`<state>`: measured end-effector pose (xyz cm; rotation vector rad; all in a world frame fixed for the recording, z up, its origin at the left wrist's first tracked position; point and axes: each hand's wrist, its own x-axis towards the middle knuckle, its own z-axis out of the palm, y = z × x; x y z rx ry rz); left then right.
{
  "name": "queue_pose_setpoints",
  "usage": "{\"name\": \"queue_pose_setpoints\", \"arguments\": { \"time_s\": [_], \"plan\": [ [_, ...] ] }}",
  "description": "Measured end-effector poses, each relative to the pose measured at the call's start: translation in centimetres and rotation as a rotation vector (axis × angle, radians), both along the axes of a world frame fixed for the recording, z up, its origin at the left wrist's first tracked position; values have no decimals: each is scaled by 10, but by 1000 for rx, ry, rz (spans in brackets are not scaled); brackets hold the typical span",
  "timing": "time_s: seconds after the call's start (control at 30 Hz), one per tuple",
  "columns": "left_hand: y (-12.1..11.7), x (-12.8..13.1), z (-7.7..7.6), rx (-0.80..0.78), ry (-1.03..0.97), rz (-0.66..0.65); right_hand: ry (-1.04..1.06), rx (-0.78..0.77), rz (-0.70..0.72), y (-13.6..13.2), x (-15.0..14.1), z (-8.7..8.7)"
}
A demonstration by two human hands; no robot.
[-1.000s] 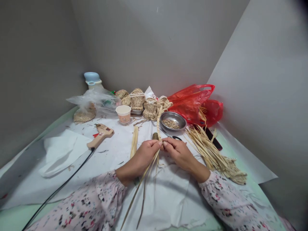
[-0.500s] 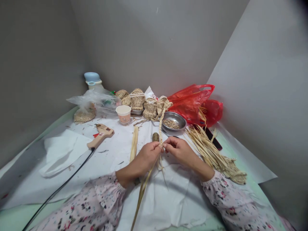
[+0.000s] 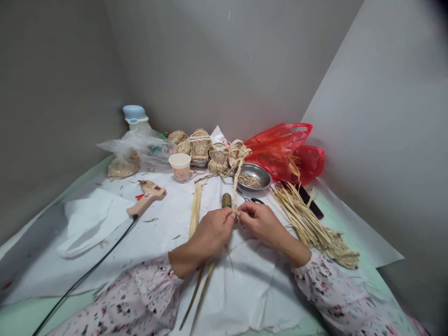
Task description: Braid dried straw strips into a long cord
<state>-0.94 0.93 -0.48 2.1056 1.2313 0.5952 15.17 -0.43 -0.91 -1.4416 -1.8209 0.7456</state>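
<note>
A pale straw braid (image 3: 237, 182) runs from the woven pieces at the back down to my fingers. My left hand (image 3: 214, 228) pinches its near end, and my right hand (image 3: 261, 221) pinches it from the other side, fingertips almost touching. Loose straw strands (image 3: 204, 291) trail from under my left hand toward the near edge. Just beyond my fingertips stands a small brownish-green cylinder (image 3: 226, 200); its kind is unclear. Dark-handled scissors (image 3: 257, 200) lie partly hidden behind my right hand. Flat straw strips (image 3: 196, 210) rest left of my hands.
A glue gun (image 3: 147, 198) with a black cord lies left. Behind are a paper cup (image 3: 179, 166), woven straw pieces (image 3: 200, 145), a metal bowl (image 3: 261, 172) and a red plastic bag (image 3: 276, 149). A straw bundle (image 3: 315, 224) and a phone (image 3: 311, 203) are at right.
The upper braid has swung slightly right. Strands below my hands have shifted; two now hang separately under my left wrist. More of the scissors' handle shows.
</note>
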Motion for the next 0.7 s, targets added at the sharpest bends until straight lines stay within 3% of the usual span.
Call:
{"name": "queue_pose_setpoints", "arguments": {
  "time_s": [0.3, 0.7],
  "plan": [
    [-5, -3, 6, 342, 297, 100, -67, 47, -51, -2, -2, 0],
    [-23, 8, 13, 280, 400, 17, 102, 22, -149, -1, -8, -3]
  ]
}}
